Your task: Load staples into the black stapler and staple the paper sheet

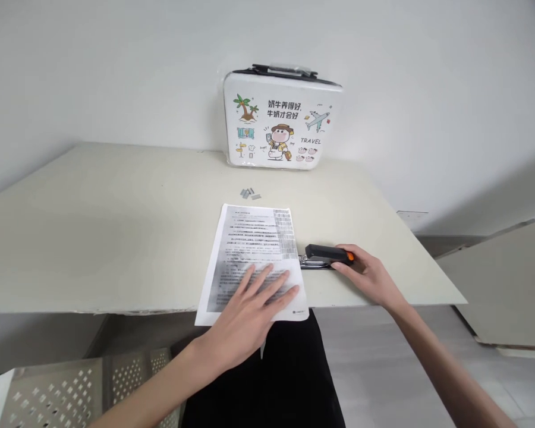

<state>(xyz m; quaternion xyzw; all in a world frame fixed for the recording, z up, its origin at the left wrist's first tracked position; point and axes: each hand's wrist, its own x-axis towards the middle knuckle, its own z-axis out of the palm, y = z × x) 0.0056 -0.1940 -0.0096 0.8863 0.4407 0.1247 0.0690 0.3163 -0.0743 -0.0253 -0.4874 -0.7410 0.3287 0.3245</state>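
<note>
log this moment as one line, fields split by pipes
left hand: fingers spread on printed sheet | right hand: holding black stapler | grey strips: beyond sheet | white case: upright behind strips

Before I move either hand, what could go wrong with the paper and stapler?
The paper overhangs the front edge of the table, so it might bend or slip if the left hand lifts. The right hand grips the stapler only at its rear, so the front could swing. Small grey strips lie beyond the paper and could scatter if it slides forward.
</note>
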